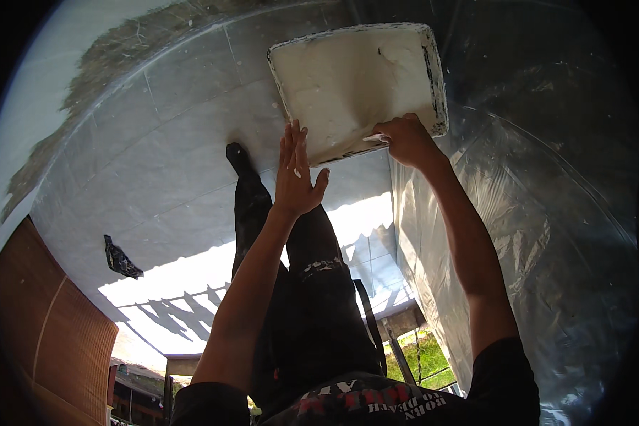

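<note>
A rectangular tub [277, 71] of smooth off-white paste stands ahead of me, its rim crusted with white and dark smears. At its near right edge my right hand [408, 142] is closed around something small. Only a whitish end [378, 138] pokes out from the fingers, over the tub's near rim; the rest is hidden in the grip. My left hand [297, 177] holds nothing. Its fingers are stretched out by the tub's near left corner, with white smudges on them; whether they touch the rim I cannot tell.
Grey tiled floor [184, 177] lies around my legs, with a sunlit band behind. Clear plastic sheeting [518, 234] hangs along the right. A crumpled black wrapper [121, 259] lies at left, near a brown woven panel [57, 319]. Whitish paint or plaster edges the far-left wall [42, 106].
</note>
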Action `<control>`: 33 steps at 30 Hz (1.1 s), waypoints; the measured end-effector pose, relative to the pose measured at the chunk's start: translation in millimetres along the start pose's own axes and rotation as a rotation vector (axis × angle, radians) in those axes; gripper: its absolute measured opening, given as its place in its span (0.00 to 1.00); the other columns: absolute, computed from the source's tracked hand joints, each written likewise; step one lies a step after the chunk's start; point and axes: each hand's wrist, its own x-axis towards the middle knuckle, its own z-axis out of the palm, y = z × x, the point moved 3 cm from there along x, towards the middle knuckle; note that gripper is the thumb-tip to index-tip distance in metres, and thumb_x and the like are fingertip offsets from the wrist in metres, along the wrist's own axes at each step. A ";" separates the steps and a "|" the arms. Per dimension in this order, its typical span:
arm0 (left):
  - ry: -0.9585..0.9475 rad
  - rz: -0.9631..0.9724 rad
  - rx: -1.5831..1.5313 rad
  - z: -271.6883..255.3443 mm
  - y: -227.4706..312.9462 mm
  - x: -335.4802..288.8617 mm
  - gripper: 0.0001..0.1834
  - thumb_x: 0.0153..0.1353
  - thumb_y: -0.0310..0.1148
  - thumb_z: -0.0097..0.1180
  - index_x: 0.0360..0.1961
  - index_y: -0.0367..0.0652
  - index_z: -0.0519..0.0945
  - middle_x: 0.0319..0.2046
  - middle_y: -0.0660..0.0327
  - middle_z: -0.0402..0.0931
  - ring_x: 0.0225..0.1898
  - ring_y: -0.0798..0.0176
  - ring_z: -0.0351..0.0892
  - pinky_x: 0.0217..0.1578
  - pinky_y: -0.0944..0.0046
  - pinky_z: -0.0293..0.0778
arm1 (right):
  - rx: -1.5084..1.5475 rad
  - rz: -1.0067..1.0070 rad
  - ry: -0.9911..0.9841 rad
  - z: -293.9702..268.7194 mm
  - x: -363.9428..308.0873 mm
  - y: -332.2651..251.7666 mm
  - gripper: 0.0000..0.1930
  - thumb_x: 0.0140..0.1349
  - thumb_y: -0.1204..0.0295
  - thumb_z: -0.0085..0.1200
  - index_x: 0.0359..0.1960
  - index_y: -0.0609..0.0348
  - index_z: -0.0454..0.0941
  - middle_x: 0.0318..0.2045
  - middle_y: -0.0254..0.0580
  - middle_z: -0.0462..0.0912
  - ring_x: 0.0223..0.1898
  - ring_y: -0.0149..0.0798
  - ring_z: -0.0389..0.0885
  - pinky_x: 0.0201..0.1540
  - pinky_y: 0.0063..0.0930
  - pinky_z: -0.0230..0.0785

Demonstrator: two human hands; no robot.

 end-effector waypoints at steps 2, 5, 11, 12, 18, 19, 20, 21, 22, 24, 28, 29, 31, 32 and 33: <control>-0.051 -0.071 -0.005 0.9 1.5 3.8 0.50 0.58 0.30 0.60 0.78 0.38 0.47 0.79 0.39 0.43 0.80 0.34 0.38 0.77 0.37 0.40 | -0.125 0.019 -0.065 11.6 -1.2 -7.1 0.18 0.58 0.84 0.54 0.46 0.50 0.87 0.35 0.50 0.88 0.40 0.51 0.85 0.56 0.45 0.68; -0.044 -0.055 -0.010 0.1 2.2 7.6 0.50 0.57 0.30 0.61 0.78 0.38 0.48 0.79 0.39 0.42 0.80 0.35 0.38 0.77 0.38 0.40 | 0.171 0.009 0.014 0.3 2.9 -10.3 0.18 0.57 0.84 0.55 0.47 0.50 0.87 0.37 0.52 0.88 0.41 0.52 0.85 0.54 0.46 0.71; -0.077 -0.037 -0.003 5.3 0.8 12.3 0.53 0.55 0.30 0.62 0.78 0.39 0.47 0.79 0.38 0.40 0.80 0.33 0.37 0.77 0.36 0.40 | -0.008 -0.030 -0.074 9.6 4.7 -19.6 0.20 0.56 0.84 0.55 0.48 0.50 0.87 0.38 0.52 0.88 0.42 0.54 0.87 0.50 0.46 0.75; -0.087 -0.050 0.007 6.8 2.4 13.6 0.54 0.54 0.30 0.63 0.78 0.40 0.46 0.79 0.39 0.40 0.80 0.32 0.37 0.76 0.35 0.40 | 0.092 -0.020 -0.020 7.7 6.5 -16.3 0.19 0.57 0.84 0.55 0.47 0.49 0.87 0.37 0.51 0.88 0.40 0.53 0.87 0.51 0.46 0.73; -0.116 -0.101 0.033 4.0 1.6 15.2 0.56 0.52 0.30 0.65 0.79 0.41 0.44 0.79 0.39 0.41 0.80 0.31 0.37 0.76 0.34 0.41 | -0.055 -0.011 -0.150 17.0 11.1 -25.6 0.20 0.58 0.80 0.52 0.48 0.41 0.88 0.34 0.44 0.88 0.43 0.47 0.86 0.57 0.41 0.68; -0.116 -0.109 0.035 3.9 1.2 15.2 0.56 0.52 0.30 0.65 0.78 0.40 0.45 0.79 0.39 0.42 0.80 0.31 0.37 0.76 0.34 0.41 | -0.055 -0.011 -0.150 16.6 10.9 -23.4 0.20 0.58 0.80 0.52 0.48 0.41 0.88 0.34 0.44 0.88 0.43 0.47 0.86 0.57 0.41 0.68; -0.117 -0.112 0.036 3.6 1.5 15.2 0.56 0.52 0.30 0.65 0.78 0.40 0.45 0.79 0.39 0.42 0.80 0.31 0.37 0.76 0.34 0.41 | -0.005 -0.001 -0.115 12.6 9.5 -22.3 0.21 0.58 0.81 0.52 0.48 0.41 0.88 0.34 0.44 0.88 0.42 0.47 0.85 0.57 0.40 0.68; -0.106 -0.110 0.024 3.7 2.0 15.7 0.57 0.52 0.29 0.65 0.79 0.43 0.44 0.79 0.40 0.42 0.80 0.31 0.37 0.76 0.34 0.41 | 0.046 0.008 -0.082 9.5 8.7 -21.9 0.22 0.57 0.81 0.52 0.48 0.41 0.88 0.35 0.44 0.88 0.42 0.46 0.85 0.57 0.40 0.67; -0.095 -0.108 0.013 3.6 2.2 16.3 0.58 0.52 0.29 0.65 0.79 0.45 0.42 0.79 0.40 0.42 0.80 0.31 0.38 0.76 0.34 0.42 | 0.047 0.008 -0.084 9.1 10.7 -22.9 0.22 0.57 0.81 0.52 0.48 0.41 0.88 0.35 0.44 0.88 0.42 0.46 0.85 0.57 0.40 0.67; -0.068 -0.073 0.016 5.0 -2.0 15.9 0.59 0.52 0.29 0.65 0.80 0.48 0.40 0.79 0.40 0.43 0.79 0.31 0.38 0.76 0.33 0.42 | 0.021 -0.001 -0.059 8.5 18.1 -26.9 0.22 0.57 0.81 0.52 0.48 0.41 0.88 0.35 0.43 0.89 0.42 0.46 0.85 0.59 0.40 0.66; -0.020 -0.017 0.004 6.4 -1.8 18.3 0.62 0.53 0.28 0.64 0.81 0.56 0.34 0.79 0.41 0.44 0.79 0.31 0.40 0.75 0.32 0.44 | -0.074 -0.009 -0.132 15.5 15.4 -29.9 0.22 0.58 0.81 0.51 0.49 0.40 0.88 0.34 0.43 0.89 0.42 0.46 0.86 0.60 0.40 0.65; -0.020 -0.018 0.005 6.6 -3.6 18.1 0.62 0.53 0.28 0.64 0.81 0.56 0.34 0.79 0.41 0.44 0.79 0.31 0.40 0.75 0.32 0.44 | -0.012 -0.004 -0.094 8.9 17.7 -27.0 0.22 0.58 0.81 0.51 0.49 0.40 0.89 0.35 0.44 0.89 0.42 0.46 0.86 0.60 0.40 0.66; 0.020 0.040 0.001 5.1 -5.2 17.1 0.61 0.54 0.27 0.64 0.81 0.55 0.35 0.79 0.41 0.44 0.79 0.30 0.41 0.75 0.32 0.45 | 0.051 -0.001 -0.057 5.8 19.0 -27.2 0.22 0.59 0.80 0.51 0.49 0.40 0.89 0.35 0.45 0.89 0.42 0.47 0.86 0.59 0.39 0.67; 0.021 0.039 0.001 5.9 -5.8 16.9 0.61 0.54 0.27 0.64 0.81 0.55 0.35 0.79 0.41 0.44 0.79 0.30 0.41 0.75 0.32 0.45 | 0.042 -0.025 -0.040 8.8 17.3 -26.8 0.19 0.60 0.80 0.55 0.48 0.43 0.89 0.35 0.47 0.89 0.39 0.49 0.86 0.57 0.42 0.69; 0.003 0.021 -0.001 7.0 -7.1 16.6 0.57 0.53 0.29 0.63 0.79 0.45 0.41 0.79 0.38 0.42 0.79 0.30 0.38 0.75 0.33 0.43 | 0.032 -0.048 -0.022 11.2 16.3 -26.0 0.16 0.60 0.79 0.59 0.46 0.45 0.89 0.35 0.49 0.88 0.37 0.52 0.86 0.54 0.45 0.72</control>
